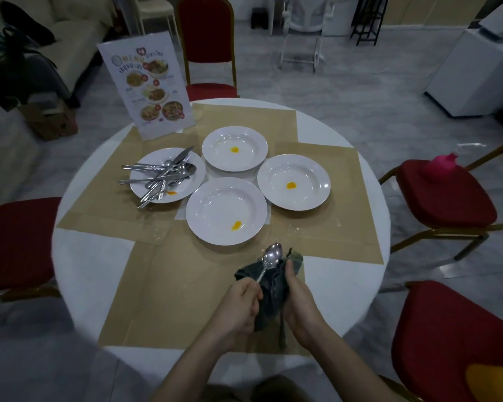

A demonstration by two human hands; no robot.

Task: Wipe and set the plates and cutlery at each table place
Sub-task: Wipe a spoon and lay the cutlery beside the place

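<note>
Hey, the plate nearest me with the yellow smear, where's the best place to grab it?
Take the nearest plate by its wide flat rim on the near edge, coming from your side. The rim is bare there, while the yellow smear sits inside the well, so a thumb-over-rim grip should stay clean.

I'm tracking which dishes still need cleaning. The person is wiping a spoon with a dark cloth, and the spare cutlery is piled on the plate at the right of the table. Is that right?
Not quite. The head view shows the cutlery pile on the left plate, near the menu stand. The right plate holds only an orange smear. The rest holds: the left hand holds the spoon, and the right hand holds the dark cloth.
</note>
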